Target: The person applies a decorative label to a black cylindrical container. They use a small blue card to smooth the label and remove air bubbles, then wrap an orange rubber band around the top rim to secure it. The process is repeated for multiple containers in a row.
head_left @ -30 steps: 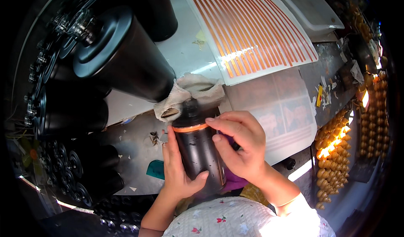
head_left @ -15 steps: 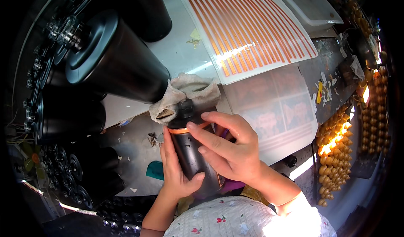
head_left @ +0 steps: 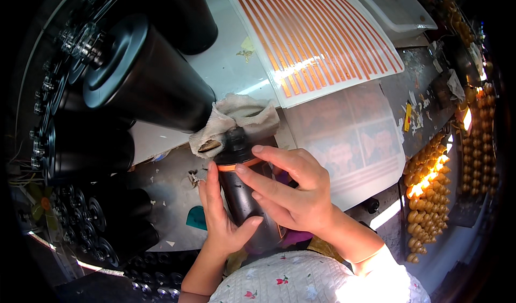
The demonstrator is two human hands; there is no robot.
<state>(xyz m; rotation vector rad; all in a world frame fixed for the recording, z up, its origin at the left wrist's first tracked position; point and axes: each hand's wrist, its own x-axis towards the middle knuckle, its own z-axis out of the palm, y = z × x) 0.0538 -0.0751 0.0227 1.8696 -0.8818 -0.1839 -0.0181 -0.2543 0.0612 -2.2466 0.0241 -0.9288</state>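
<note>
A dark cylindrical vessel (head_left: pixel 239 191) with a stepped black top leans away from me, its near end by my lap. Around its shoulder runs a narrow orange, metallic-looking strip (head_left: pixel 228 168). My left hand (head_left: pixel 224 219) cradles the left side, fingers stretched along the wall and thumb across the front. On the strip rests one fingertip of my right hand (head_left: pixel 301 190), while another finger touches the shoulder just above. The right side of the vessel is partly hidden behind that hand. A crumpled beige cloth (head_left: pixel 250 112) lies against the vessel's top.
A sheet of orange stripes (head_left: pixel 322 39) lies beyond the cloth, with a translucent printed sheet (head_left: pixel 349 141) nearer. Large black vessels (head_left: pixel 156 77) crowd the left. A teal scraper-like piece (head_left: pixel 197 217) sits on the grey table. Far right are a yellow cutter (head_left: pixel 407 117) and stacked gold pieces (head_left: pixel 427 206).
My right fingertips have slid slightly left and toward me along the strip. The fingers of my left hand have spread a little. The vessel stays in nearly the same place.
</note>
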